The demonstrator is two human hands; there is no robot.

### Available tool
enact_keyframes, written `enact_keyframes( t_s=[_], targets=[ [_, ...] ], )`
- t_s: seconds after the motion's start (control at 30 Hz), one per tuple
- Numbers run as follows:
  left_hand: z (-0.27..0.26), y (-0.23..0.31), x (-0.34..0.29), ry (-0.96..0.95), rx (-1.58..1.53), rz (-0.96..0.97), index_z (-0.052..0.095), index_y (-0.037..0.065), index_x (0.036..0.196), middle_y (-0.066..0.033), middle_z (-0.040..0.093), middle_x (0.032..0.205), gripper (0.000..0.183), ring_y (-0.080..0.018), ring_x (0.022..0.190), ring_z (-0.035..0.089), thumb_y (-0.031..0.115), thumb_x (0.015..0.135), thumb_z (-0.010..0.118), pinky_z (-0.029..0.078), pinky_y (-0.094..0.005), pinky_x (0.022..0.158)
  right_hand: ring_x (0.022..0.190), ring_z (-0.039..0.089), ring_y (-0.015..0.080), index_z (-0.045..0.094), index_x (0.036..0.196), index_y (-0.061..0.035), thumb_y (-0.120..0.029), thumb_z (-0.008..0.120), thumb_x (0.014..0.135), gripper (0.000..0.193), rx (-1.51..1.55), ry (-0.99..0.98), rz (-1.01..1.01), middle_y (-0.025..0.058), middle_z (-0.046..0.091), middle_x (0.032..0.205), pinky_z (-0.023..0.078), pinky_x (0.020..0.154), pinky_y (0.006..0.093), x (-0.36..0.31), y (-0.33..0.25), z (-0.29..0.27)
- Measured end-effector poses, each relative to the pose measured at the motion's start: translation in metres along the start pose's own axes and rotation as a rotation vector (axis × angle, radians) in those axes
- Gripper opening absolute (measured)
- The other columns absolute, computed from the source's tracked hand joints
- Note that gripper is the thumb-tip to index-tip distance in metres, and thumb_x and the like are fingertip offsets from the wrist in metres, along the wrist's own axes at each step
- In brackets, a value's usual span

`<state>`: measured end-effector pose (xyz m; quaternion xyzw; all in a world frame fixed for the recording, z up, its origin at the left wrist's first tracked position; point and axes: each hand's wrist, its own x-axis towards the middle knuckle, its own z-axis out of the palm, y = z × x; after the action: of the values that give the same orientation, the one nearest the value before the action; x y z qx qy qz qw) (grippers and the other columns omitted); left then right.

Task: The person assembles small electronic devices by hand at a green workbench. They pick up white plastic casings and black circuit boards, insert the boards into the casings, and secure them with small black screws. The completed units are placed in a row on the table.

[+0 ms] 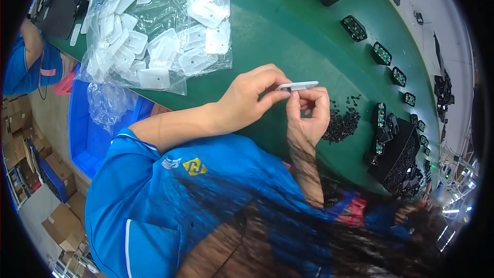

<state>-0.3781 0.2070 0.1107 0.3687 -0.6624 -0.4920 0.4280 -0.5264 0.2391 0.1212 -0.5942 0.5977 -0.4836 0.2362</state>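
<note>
My left hand (252,94) pinches one end of a thin white plastic cover (304,85), which I see almost edge-on. My right hand (310,117) grips the same cover from below and the right, its thumb pressed up against the underside. A tiny dark spot shows on the cover by my left fingertips; I cannot make out what it is. Just right of my right hand lies a loose pile of small black parts (343,124). Beyond my left arm, a clear plastic bag (172,18) spreads over the table with many white rounded covers in it.
Black housings with green circuit boards (354,28) line the far right side of the green table (278,36). A black box (393,157) of small parts stands at the right. A blue bin (85,139) holds crumpled clear plastic. Another person's arm (32,41) shows at far left.
</note>
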Motion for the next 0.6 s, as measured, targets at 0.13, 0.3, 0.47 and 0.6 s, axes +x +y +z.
enact_keyframes(
  t_s=[0.13,0.3,0.47,0.6],
  targets=[
    [-0.004,-0.005,0.002,0.005,0.025,-0.012,0.059,-0.002,0.095,-0.0067,0.059,0.093,0.008,-0.0114,0.079,0.058,0.000,0.087,0.060,0.048,-0.0244,0.068,0.063,0.047,0.0115,0.057,0.084,-0.0022,-0.001,0.070,0.078,0.014,0.057,-0.080,0.047,0.0050,0.052,0.079,0.039,0.055,0.0248,-0.003,0.001,0.002],
    [-0.012,0.000,0.004,-0.096,-0.208,-0.285,0.058,-0.002,0.097,-0.0034,0.057,0.088,0.010,-0.0097,0.078,0.058,0.002,0.088,0.059,0.048,-0.0232,0.068,0.075,0.046,0.0131,0.061,0.101,-0.0040,-0.014,0.076,0.077,0.030,-0.103,0.018,-0.011,0.0059,0.053,0.097,0.037,0.061,0.0248,0.004,-0.003,-0.019],
    [-0.011,0.001,0.003,-0.142,-0.137,-0.259,0.058,-0.002,0.098,-0.0028,0.057,0.088,0.011,-0.0086,0.076,0.058,0.003,0.089,0.059,0.047,-0.0226,0.068,0.073,0.042,0.0107,0.061,0.100,-0.0033,-0.012,0.075,0.076,0.029,0.085,-0.209,0.143,0.0026,0.054,0.094,0.036,0.063,0.0235,0.009,0.007,-0.018],
    [-0.011,-0.001,0.003,-0.150,-0.048,-0.228,0.058,-0.002,0.099,-0.0025,0.058,0.087,0.012,-0.0086,0.074,0.059,0.005,0.089,0.059,0.047,-0.0228,0.067,0.066,0.041,0.0065,0.058,0.090,-0.0037,-0.007,0.073,0.078,0.019,0.081,-0.255,0.249,-0.0010,0.055,0.080,0.036,0.059,0.0225,0.012,0.006,-0.016]
  ],
)
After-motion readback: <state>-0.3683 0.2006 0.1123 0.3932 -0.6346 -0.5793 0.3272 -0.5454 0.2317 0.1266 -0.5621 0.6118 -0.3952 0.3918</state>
